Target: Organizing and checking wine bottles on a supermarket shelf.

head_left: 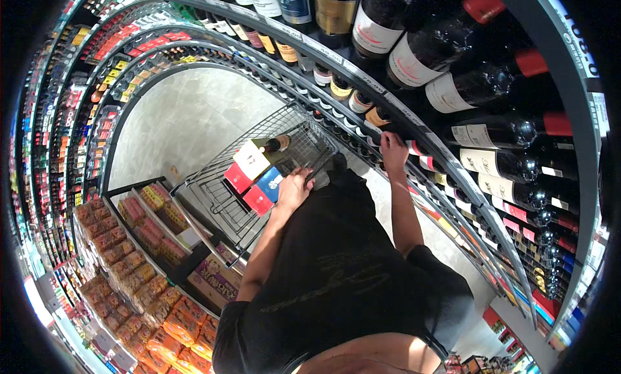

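Observation:
A wire shopping cart stands before me. My left hand is curled over its near side rim. Inside the cart lie a dark glass bottle, a white box, a blue box and red boxes. To the right, my right hand reaches into the wine shelving, below the price-label strip. Its fingertips are beside the bottles on a lower shelf, near an orange-labelled wine bottle. Whether they grip anything is hidden.
Large wine bottles with white labels line the upper right shelf. Packaged goods fill the curving shelves at left. Stacked bagged foods and a dark display bin flank the cart's handle side. Grey tile floor shows beyond the cart.

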A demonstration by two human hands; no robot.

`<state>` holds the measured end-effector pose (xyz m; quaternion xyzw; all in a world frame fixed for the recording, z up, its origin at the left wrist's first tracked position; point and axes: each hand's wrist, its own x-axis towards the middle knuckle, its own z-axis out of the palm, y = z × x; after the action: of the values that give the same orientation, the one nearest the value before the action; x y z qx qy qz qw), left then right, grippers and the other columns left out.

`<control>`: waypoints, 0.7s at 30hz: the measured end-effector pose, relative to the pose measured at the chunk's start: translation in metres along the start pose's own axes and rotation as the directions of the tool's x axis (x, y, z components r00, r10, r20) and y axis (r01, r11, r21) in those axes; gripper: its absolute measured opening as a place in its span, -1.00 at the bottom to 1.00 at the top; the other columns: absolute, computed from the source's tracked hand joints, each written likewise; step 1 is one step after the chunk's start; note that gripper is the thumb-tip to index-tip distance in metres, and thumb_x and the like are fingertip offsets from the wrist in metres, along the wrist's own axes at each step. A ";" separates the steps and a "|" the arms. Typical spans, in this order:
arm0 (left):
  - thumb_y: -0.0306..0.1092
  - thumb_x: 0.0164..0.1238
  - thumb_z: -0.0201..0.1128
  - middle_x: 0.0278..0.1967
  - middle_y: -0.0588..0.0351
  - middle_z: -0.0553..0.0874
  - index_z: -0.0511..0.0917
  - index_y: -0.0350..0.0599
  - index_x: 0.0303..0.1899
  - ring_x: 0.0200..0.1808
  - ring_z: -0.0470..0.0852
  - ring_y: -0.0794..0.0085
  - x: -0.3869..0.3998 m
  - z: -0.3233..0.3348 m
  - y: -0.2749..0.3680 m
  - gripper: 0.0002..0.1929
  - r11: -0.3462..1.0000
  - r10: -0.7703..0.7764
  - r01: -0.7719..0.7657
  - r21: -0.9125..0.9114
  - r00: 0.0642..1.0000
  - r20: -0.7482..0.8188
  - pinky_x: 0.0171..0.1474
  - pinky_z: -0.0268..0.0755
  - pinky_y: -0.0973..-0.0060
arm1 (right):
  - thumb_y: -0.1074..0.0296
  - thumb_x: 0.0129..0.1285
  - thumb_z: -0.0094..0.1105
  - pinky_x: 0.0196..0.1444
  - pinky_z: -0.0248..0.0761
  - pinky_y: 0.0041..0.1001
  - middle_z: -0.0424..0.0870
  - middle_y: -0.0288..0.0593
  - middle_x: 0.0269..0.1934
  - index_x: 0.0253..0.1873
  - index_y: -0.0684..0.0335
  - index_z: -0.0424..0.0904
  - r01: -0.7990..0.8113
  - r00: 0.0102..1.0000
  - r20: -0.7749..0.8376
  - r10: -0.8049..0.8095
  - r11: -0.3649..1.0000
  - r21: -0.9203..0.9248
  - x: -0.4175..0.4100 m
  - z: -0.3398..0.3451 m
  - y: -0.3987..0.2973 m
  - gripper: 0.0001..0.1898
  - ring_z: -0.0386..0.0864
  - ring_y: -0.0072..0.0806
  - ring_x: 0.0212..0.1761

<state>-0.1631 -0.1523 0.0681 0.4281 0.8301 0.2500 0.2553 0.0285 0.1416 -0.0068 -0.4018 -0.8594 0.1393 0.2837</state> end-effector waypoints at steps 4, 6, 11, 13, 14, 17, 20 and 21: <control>-0.32 0.31 0.40 0.04 -0.19 0.75 0.71 -0.12 0.08 -0.08 0.78 -0.10 0.004 0.001 0.001 -0.67 1.000 -0.014 0.014 0.003 0.999 0.044 -0.03 0.68 0.08 | 0.34 0.30 0.39 -0.31 0.59 -0.24 0.77 -0.11 -0.32 -0.18 0.11 0.66 0.005 1.000 -0.001 -0.005 1.000 -0.027 -0.005 -0.003 0.010 -0.92 0.74 -0.06 -0.32; -0.31 0.32 0.40 0.05 -0.19 0.74 0.69 -0.12 0.11 -0.08 0.78 -0.11 0.006 0.005 -0.004 -0.65 1.000 0.005 -0.006 0.012 0.998 0.058 -0.03 0.68 0.09 | 0.35 0.29 0.39 -0.32 0.58 -0.24 0.76 -0.11 -0.33 -0.19 0.10 0.66 -0.013 1.000 0.009 0.014 0.999 -0.052 -0.009 -0.003 0.012 -0.92 0.73 -0.08 -0.34; -0.32 0.33 0.42 0.09 -0.16 0.70 0.60 -0.09 0.24 -0.13 0.78 -0.07 0.015 -0.004 0.021 -0.55 0.989 0.078 -0.088 -0.121 0.993 -0.086 -0.07 0.67 0.13 | 0.36 0.28 0.39 -0.34 0.56 -0.25 0.73 -0.12 -0.37 -0.21 0.09 0.65 -0.042 0.998 0.041 0.042 0.999 0.012 -0.009 -0.016 -0.022 -0.93 0.73 -0.14 -0.38; -0.33 0.34 0.43 0.14 -0.09 0.67 0.53 -0.07 0.33 -0.18 0.78 0.05 0.020 -0.018 0.042 -0.46 0.988 0.025 -0.051 -0.142 0.983 -0.180 -0.13 0.67 0.21 | 0.34 0.26 0.35 -0.32 0.57 -0.19 0.72 -0.15 -0.37 -0.25 0.03 0.61 0.050 0.992 0.102 -0.077 0.968 0.244 -0.007 -0.026 -0.051 -0.92 0.72 -0.13 -0.38; -0.33 0.34 0.43 0.14 -0.09 0.67 0.53 -0.07 0.33 -0.18 0.78 0.05 0.024 -0.024 0.051 -0.46 0.988 0.029 -0.055 -0.141 0.984 -0.178 -0.13 0.67 0.21 | 0.34 0.26 0.35 -0.32 0.57 -0.19 0.72 -0.15 -0.37 -0.25 0.03 0.61 0.047 0.992 0.099 -0.073 0.969 0.243 -0.007 -0.029 -0.063 -0.92 0.72 -0.13 -0.38; -0.32 0.33 0.46 0.17 -0.02 0.65 0.57 -0.07 0.31 -0.26 0.76 0.15 0.031 -0.033 0.060 -0.48 0.967 0.171 -0.215 -0.134 0.944 -0.282 -0.19 0.67 0.26 | 0.38 0.22 0.38 -0.36 0.55 -0.24 0.70 -0.21 -0.39 -0.24 0.07 0.61 0.287 0.897 0.251 -0.363 0.912 0.293 -0.012 -0.040 -0.094 -0.90 0.71 -0.21 -0.41; -0.33 0.33 0.47 0.10 0.02 0.70 0.64 -0.09 0.21 -0.30 0.75 0.19 0.031 -0.026 0.047 -0.57 0.945 0.263 -0.298 -0.131 0.936 -0.232 -0.20 0.65 0.30 | 0.41 0.17 0.42 -0.36 0.55 -0.31 0.74 -0.20 -0.35 -0.23 0.13 0.66 0.149 0.866 0.360 -0.346 0.867 0.475 -0.011 -0.061 -0.122 -0.89 0.73 -0.25 -0.41; -0.33 0.33 0.47 0.06 0.03 0.72 0.68 -0.10 0.13 -0.31 0.76 0.23 0.030 -0.025 0.045 -0.64 0.948 0.215 -0.247 -0.199 0.962 -0.167 -0.20 0.64 0.33 | 0.41 0.16 0.43 -0.37 0.54 -0.31 0.74 -0.20 -0.36 -0.24 0.14 0.67 0.104 0.862 0.387 -0.327 0.862 0.496 -0.011 -0.063 -0.124 -0.89 0.73 -0.25 -0.42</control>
<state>-0.1674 -0.1091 0.1091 0.4729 0.7578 0.3979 0.2093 -0.0042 0.0552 0.0971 -0.1771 -0.8844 0.3952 0.1739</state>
